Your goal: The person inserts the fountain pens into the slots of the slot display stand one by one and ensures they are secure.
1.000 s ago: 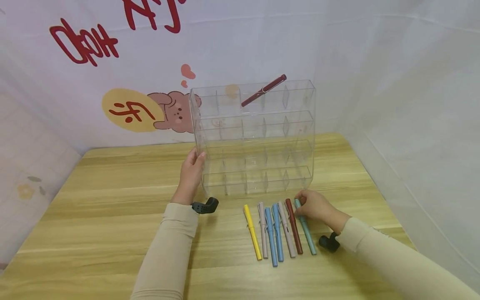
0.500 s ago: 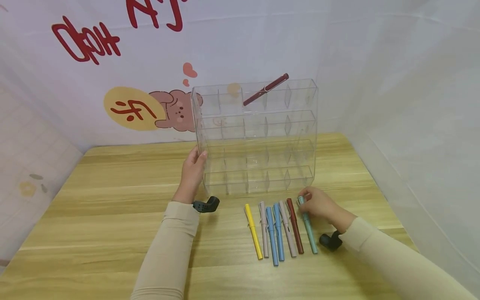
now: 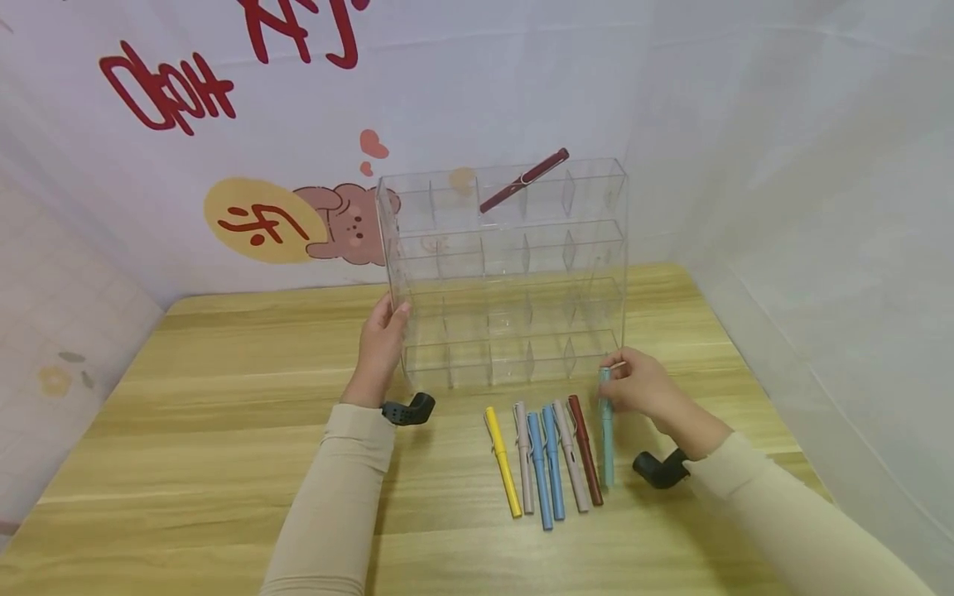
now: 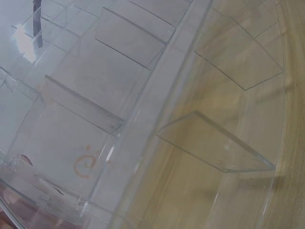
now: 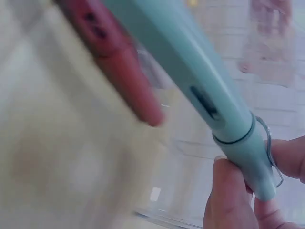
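A clear acrylic organizer with rows of small compartments stands upright on the table. My left hand grips its left side edge, with the thumb at the front. My right hand pinches a light teal pen by its capped end, near the organizer's lower right corner. In the right wrist view, thumb and fingers close round the teal pen's cap beside its metal clip. A dark red pen lies just left of the held one. Another dark red pen leans diagonally in the organizer's top row.
Left of the dark red pen, several pens lie side by side: a yellow pen, pale mauve pens and blue pens. A white printed curtain hangs behind the wooden table.
My right hand has taken hold of the teal pen and brought it up and toward the organizer, its cap end now higher. The left hand stays on the organizer.
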Tool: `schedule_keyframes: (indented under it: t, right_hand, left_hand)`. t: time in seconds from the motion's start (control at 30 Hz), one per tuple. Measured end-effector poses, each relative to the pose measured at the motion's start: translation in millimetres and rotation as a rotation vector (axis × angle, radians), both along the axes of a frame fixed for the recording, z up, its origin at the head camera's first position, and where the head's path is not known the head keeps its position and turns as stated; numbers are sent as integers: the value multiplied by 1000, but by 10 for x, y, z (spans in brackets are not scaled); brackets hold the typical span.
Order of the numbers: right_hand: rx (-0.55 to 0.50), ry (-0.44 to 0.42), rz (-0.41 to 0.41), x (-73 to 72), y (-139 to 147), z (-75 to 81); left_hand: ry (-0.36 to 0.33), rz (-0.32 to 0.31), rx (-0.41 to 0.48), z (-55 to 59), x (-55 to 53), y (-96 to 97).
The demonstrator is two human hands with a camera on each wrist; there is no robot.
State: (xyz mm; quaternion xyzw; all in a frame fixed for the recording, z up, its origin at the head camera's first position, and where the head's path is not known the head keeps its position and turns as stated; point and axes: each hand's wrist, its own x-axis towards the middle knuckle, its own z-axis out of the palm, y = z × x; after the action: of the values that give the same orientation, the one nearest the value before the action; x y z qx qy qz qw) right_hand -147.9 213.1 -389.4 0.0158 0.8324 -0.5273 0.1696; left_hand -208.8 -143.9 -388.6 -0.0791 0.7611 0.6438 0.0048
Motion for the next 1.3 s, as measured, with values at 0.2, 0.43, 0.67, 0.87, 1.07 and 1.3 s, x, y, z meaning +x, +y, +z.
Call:
schedule_keyframes:
  t: [0.2, 0.43, 0.67, 0.87, 1.07, 1.3]
  right_hand:
    - [-20, 93, -41, -32, 37, 232]
    - [-121, 183, -108, -90, 110, 505]
    - [-373, 261, -233, -179, 142, 785]
    - [-565, 320, -341, -268, 78, 1034]
    - [-674, 403, -432, -386, 1, 1235]
    - [-813, 493, -532, -540, -48, 1440]
  left_hand:
    - [-1, -5, -3, -7, 11, -13]
    - [4, -11, -17, 6, 11, -17]
    - [-2, -7, -26, 18, 8, -15]
    - [2, -5, -21, 5, 6, -21]
    - [-4, -8, -19, -16, 8, -22]
    - [-9, -8, -23, -10, 14, -10]
